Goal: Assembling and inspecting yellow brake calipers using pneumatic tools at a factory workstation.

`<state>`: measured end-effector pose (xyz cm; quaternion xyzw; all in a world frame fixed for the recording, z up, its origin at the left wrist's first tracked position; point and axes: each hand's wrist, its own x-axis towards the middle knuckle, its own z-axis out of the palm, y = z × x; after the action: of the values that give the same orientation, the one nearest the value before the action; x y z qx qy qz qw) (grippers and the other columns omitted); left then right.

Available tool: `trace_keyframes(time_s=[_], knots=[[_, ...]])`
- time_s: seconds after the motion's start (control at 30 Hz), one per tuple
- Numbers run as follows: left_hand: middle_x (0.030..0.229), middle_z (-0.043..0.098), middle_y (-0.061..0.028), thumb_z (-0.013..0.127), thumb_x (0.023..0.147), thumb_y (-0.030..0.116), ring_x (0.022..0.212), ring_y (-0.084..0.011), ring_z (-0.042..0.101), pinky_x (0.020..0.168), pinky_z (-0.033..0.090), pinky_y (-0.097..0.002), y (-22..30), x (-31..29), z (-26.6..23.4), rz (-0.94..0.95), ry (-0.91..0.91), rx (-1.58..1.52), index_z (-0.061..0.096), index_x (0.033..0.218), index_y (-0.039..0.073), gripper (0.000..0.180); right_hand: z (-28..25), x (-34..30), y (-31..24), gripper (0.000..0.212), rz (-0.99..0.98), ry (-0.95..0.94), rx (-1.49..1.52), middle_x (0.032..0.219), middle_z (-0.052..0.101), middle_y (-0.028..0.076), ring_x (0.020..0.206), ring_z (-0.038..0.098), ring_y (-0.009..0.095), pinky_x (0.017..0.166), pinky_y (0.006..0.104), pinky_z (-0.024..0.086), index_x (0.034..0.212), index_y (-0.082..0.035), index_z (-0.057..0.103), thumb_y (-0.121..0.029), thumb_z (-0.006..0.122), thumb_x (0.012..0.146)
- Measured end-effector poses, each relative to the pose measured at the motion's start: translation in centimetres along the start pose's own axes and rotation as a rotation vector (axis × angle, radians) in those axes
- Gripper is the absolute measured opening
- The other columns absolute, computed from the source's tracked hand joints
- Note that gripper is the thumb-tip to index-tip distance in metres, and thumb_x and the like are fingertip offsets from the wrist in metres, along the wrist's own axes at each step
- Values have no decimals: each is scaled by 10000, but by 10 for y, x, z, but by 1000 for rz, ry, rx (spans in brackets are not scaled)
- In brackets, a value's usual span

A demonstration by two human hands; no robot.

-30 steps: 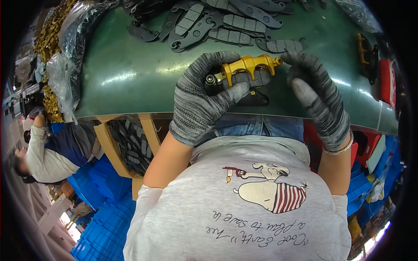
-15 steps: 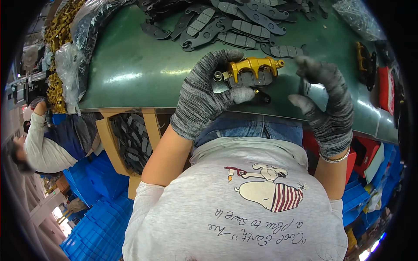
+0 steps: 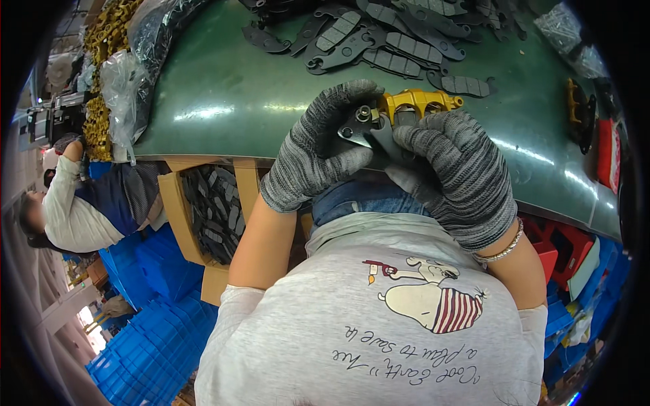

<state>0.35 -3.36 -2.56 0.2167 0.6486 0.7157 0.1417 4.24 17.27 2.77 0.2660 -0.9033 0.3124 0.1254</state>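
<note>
A gold brake caliper (image 3: 421, 101) with a dark metal bracket (image 3: 354, 130) at its left end is held over the near part of the table. My left hand (image 3: 315, 149), in a grey striped knit glove, is closed round the bracket end. In a matching glove, my right hand (image 3: 462, 169) pinches a dark brake pad (image 3: 386, 139) against the caliper's near side. Its fingers cover the pad's right part and much of the caliper's underside. How far the pad sits inside the caliper is hidden.
Loose brake pads (image 3: 396, 61) are heaped at the table's far side. Gold calipers and clear plastic (image 3: 122, 84) lie at the left. Another gold caliper (image 3: 579, 108) and a red packet (image 3: 608, 155) are at the right. A cardboard box (image 3: 177, 213) of pads stands below; a co-worker (image 3: 108, 206) is beyond.
My right hand has come in from the right and now grips a pad at the caliper. The caliper has shifted slightly in view, with the left hand still on it.
</note>
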Motion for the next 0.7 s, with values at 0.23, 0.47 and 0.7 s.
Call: trace_keyframes(time_s=[0.23,0.47,0.7], knots=[[1240,503,-91,659,778,204,1150,-192,467,976,374,-341,9,0,-4,-65,-50,-109,471,1244,43,527,15,2,-8,300,25,82,-106,900,592,101,820,585,258,698,347,499,918,-71,647,-168,754,654],[1203,533,-100,638,793,204,1126,-194,485,976,373,-340,12,-1,1,-43,-16,-91,493,1223,31,486,25,-8,7,292,-143,126,-134,896,587,65,799,581,228,684,338,497,881,-93,662,-187,769,626],[1169,550,-93,674,780,203,1110,-190,497,965,387,-333,13,-3,10,-29,37,31,515,1180,39,461,22,-3,15,254,-276,234,-260,854,577,10,734,575,196,686,338,484,852,-135,661,-257,725,639]])
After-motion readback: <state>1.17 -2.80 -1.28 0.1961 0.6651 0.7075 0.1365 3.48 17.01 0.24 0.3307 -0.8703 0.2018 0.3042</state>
